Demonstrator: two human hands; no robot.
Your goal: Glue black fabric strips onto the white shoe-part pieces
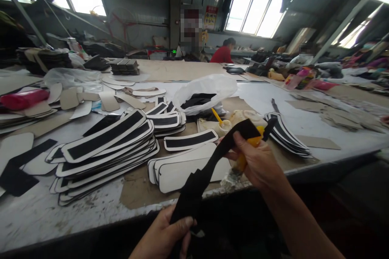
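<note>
A long black fabric strip [197,178] stretches between my two hands at the table's front edge. My left hand [170,230] pinches its lower end, thumb on top. My right hand [258,160] grips the upper end between thumb and fingers. Tucked in that same hand is a yellow-handled brush [241,164], its glue-crusted tip pointing down by the table edge. Behind the strip lie white curved panels [182,170], and one panel with a black inset [191,140] rests just beyond them. A tub of pale glue [225,126] with a yellow stick [216,116] stands behind my right hand.
Stacked white panels with black insets [106,158] cover the left front; a smaller stack [287,135] sits right. A white plastic bag [209,89] holds black pieces. Loose black strips [21,170] lie far left, grey card pieces [343,115] far right. A person in red [223,52] sits beyond.
</note>
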